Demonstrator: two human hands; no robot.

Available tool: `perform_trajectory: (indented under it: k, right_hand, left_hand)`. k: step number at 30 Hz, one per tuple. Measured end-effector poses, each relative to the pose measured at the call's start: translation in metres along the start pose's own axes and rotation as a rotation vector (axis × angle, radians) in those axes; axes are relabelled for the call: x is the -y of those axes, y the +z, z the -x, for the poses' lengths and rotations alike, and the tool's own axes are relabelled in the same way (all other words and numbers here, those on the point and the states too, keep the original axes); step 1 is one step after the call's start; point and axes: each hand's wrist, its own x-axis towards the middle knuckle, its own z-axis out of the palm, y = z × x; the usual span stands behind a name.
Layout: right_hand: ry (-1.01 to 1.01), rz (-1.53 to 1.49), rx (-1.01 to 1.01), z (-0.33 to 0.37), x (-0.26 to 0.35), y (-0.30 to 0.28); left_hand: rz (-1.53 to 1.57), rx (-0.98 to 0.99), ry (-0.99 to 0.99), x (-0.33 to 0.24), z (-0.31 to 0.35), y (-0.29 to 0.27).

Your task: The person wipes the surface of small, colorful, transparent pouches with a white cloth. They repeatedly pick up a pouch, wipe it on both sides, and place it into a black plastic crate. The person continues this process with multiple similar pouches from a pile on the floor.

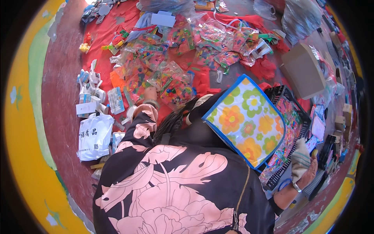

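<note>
My left hand reaches into a pile of clear plastic packets filled with small colourful pieces. It touches the edge of one packet; its fingers are mostly hidden. Out to the right, my right hand, with a bracelet at the wrist, is closed on a greyish-white cloth with a dark green stripe. Across my right thigh lies a square flowered mat with blue edging. Beside it stands a black plastic crate holding more packets of colourful pieces.
A red cloth covers the ground ahead. White boxed and bottled goods and a white plastic bag are at the left. An open cardboard box stands at the right. Small toys lie far left.
</note>
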Motion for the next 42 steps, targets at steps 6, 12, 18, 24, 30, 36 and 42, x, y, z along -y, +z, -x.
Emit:
perform_trajectory:
  k: [6,12,18,24,30,36,42]
  right_hand:
    - [-0.568,0.419,0.573,0.072,0.02,0.118]
    - [-1.01,1.059,0.803,0.11,-0.016,0.164]
    - [-0.973,0.996,0.83,0.1,-0.012,0.162]
    - [-0.926,0.982,0.841,0.091,-0.013,0.169]
    - [-0.904,0.996,0.83,0.088,-0.013,0.173]
    - [-0.848,0.98,0.819,0.093,-0.011,0.174]
    - [-0.891,0.954,0.825,0.094,-0.004,0.176]
  left_hand:
    - [-1.29,-0.031,0.237,0.106,-0.01,0.002]
    - [-0.72,-0.28,-0.065,0.062,0.006,0.032]
    - [-0.897,-0.222,-0.034,0.013,-0.019,0.051]
    - [-0.914,-0.161,-0.164,0.025,-0.063,0.078]
    - [-1.074,-0.334,-0.1,0.037,-0.067,0.101]
    - [-1.257,-0.216,-0.077,0.033,-0.058,0.109]
    - [-1.175,0.083,0.018,0.029,-0.049,0.088]
